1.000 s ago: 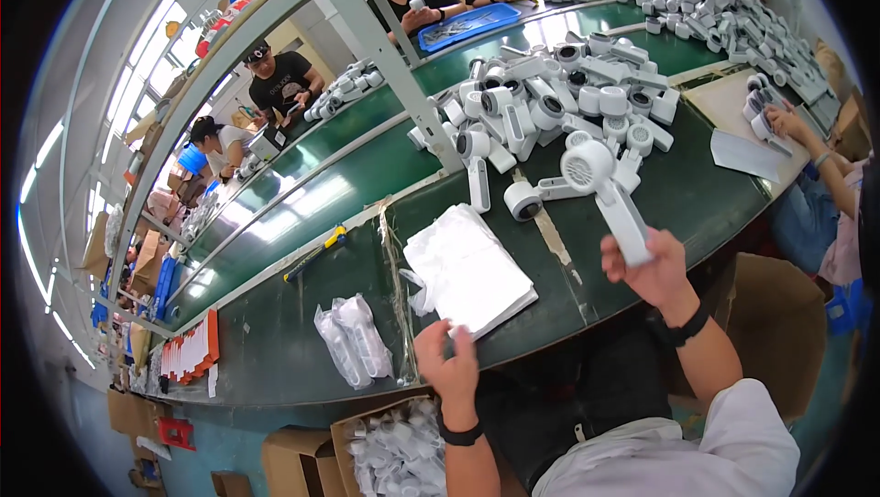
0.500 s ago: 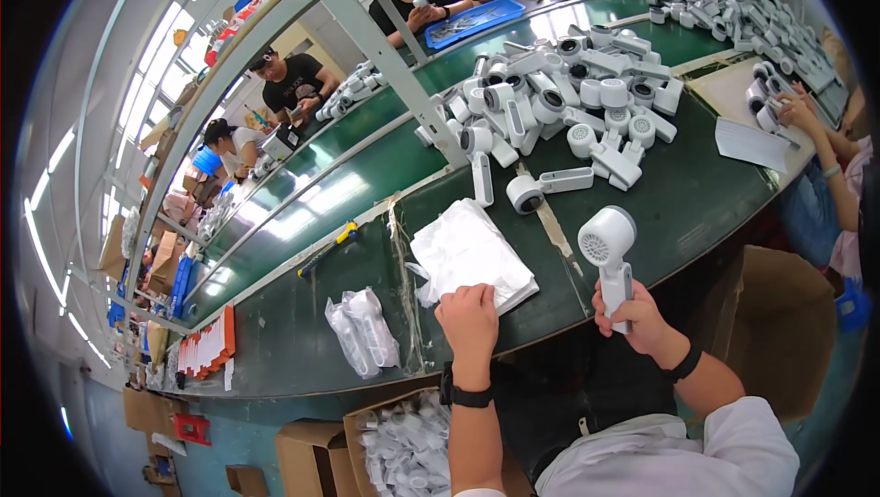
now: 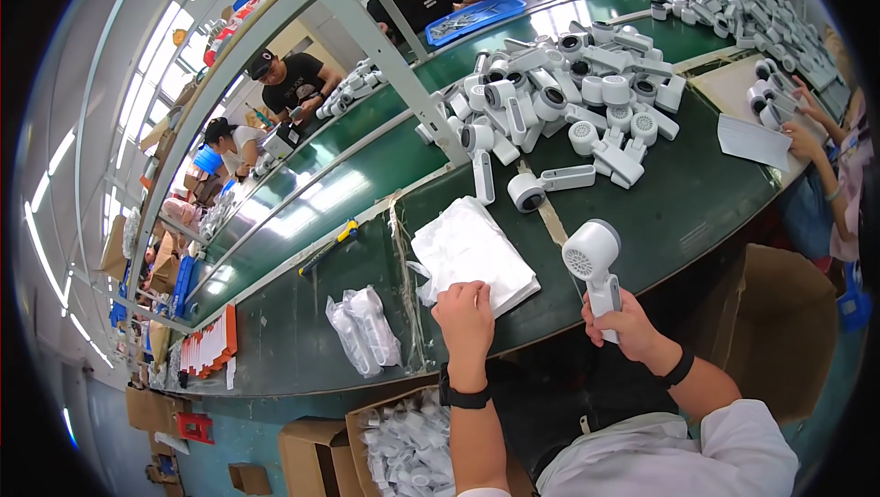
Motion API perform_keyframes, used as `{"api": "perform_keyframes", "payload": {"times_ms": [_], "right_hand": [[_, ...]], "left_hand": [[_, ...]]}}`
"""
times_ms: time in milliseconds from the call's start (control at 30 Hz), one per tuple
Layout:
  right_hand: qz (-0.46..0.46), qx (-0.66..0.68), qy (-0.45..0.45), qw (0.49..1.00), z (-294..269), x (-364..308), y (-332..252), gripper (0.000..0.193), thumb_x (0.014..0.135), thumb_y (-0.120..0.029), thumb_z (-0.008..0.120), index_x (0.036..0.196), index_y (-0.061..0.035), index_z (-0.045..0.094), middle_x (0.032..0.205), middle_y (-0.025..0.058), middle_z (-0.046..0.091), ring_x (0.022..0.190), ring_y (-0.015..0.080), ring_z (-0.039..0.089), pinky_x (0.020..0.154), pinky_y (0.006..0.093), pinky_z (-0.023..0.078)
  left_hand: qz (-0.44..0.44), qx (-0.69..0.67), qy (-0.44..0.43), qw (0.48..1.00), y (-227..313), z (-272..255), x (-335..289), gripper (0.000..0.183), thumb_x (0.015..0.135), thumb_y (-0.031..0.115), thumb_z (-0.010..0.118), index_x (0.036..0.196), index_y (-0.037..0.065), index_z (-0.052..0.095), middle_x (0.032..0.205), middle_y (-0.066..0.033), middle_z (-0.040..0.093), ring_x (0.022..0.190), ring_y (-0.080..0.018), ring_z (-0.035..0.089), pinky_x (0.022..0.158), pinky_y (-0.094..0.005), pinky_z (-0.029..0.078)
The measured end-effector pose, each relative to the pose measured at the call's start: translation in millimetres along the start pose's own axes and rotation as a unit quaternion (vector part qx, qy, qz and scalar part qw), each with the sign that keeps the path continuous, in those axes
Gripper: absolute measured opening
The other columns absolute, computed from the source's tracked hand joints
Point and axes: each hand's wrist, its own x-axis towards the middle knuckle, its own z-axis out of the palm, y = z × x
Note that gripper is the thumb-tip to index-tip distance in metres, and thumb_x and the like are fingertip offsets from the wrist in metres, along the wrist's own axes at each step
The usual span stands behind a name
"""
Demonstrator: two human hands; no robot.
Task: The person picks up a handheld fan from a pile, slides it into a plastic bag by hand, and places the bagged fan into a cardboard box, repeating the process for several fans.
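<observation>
The right hand (image 3: 631,325) grasps a white fan (image 3: 591,251) by its handle, with the fingers wrapped around it. The fan is up in the air near the close edge of the green table (image 3: 275,336), to the right of the white bags (image 3: 486,254). Its round head is at the top, tipped a bit to the left, and the side with the little holes faces left.

The left hand (image 3: 466,315) is at the near edge of the bags, which lie in a flat stack. Its fingers are bent and touch the stack, but I cannot tell if they pinch a bag.

Past the bags is a big messy pile (image 3: 559,98) of more white fans. One loose fan (image 3: 527,193) lies at the near side of the pile. To the left of the bags, two wrapped fans (image 3: 363,332) lie side by side in clear plastic. A yellow and black tool (image 3: 330,247) lies farther back. Under the table edge, a brown box (image 3: 354,439) is full of wrapped things (image 3: 408,451)
</observation>
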Motion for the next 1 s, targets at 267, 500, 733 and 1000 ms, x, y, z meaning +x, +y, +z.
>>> {"api": "perform_keyframes", "payload": {"times_ms": [267,500,733,1000], "right_hand": [[0.003,-0.002,-0.008,1.0,3,-1,-1,0.037,0.071,-0.003,0.059,0.107,-0.0038,0.05,0.082,0.0076,0.056,0.059,0.0173,0.055,0.052,0.0319,0.046],[0.018,-0.004,-0.006,1.0,5,-1,0,0.035,0.073,-0.005,0.06,0.107,-0.004,0.05,0.08,0.007,0.056,0.06,0.017,0.055,0.052,0.0317,0.046],[0.018,-0.005,-0.004,1.0,5,-1,-1,0.033,0.075,-0.004,0.061,0.107,-0.0042,0.05,0.079,0.0068,0.055,0.059,0.0167,0.055,0.052,0.0315,0.045],[0.023,0.001,-0.006,1.0,5,-1,1,0.033,0.076,-0.004,0.062,0.107,-0.004,0.05,0.078,0.0067,0.055,0.058,0.0168,0.055,0.052,0.0315,0.045]], "left_hand": [[0.004,0.01,-0.004,1.0,-1,-11,-4,0.029,0.076,0.035,0.077,0.092,0.011,0.072,0.094,-0.0043,0.066,0.091,-0.0254,0.056,0.083,-0.0419,0.038],[0.024,0.031,-0.026,0.999,0,-11,0,0.014,0.084,0.023,0.068,0.088,0.011,0.073,0.083,-0.003,0.068,0.09,-0.0271,0.058,0.08,-0.0414,0.037],[0.002,-0.032,-0.035,0.999,-12,-5,-1,0.013,0.088,0.019,0.063,0.093,0.009,0.07,0.09,-0.0049,0.069,0.092,-0.028,0.058,0.082,-0.0429,0.036],[0.039,-0.043,0.071,0.996,-1,-13,5,0.009,0.085,0.011,0.066,0.089,0.004,0.07,0.084,-0.0126,0.068,0.083,-0.0323,0.06,0.073,-0.0404,0.046]]}}
